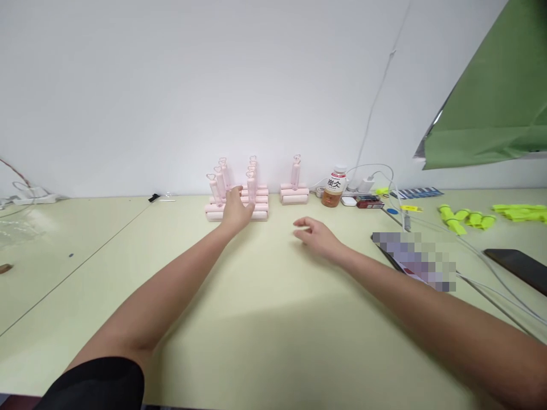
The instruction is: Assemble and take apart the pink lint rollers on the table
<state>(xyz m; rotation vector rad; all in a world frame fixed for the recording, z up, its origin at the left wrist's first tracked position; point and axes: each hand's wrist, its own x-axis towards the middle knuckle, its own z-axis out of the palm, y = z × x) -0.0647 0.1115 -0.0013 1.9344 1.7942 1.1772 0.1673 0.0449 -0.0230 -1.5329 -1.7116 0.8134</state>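
My left hand (236,212) reaches over a group of pink lint rollers (215,216), between their upright handles. Its thumb and fingers are apart, the thumb by the base of the front right handle (251,187); contact is hard to make out. The rollers lie in close rows, with clear pink handles ending in heart-shaped loops. My right hand (317,234) hovers over the table, empty, fingers loosely bent and apart from the thumb. Beyond it, a separate pink roller set (294,197) stands near the wall with one upright handle (296,173).
A drink bottle (334,187) stands right of the rollers, beside a white case (348,201) and a dark red box (370,202). Cables, a pixelated phone-like item (412,261), a dark phone (519,267) and yellow-green pieces (465,218) lie right. A power strip (36,197) sits far left.
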